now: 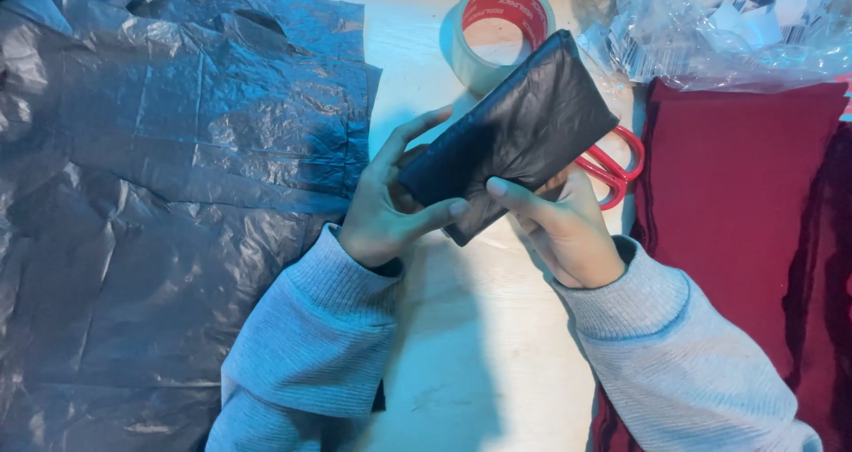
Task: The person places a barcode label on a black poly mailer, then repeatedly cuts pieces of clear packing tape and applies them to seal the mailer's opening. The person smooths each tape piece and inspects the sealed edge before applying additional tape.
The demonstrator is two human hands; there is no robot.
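Both hands grip a flat black-wrapped packet (515, 128) above the bench (479, 363): left hand (386, 208) pinches its near end, right hand (564, 226) supports beneath. Judged best: keep the wrap taut, folds pressed flat.

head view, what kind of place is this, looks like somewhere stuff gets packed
Probably a small packing table. Both hands, left hand and right hand, hold a black-wrapped parcel; a roll of clear tape, red-handled scissors and grey plastic bags lie around it.
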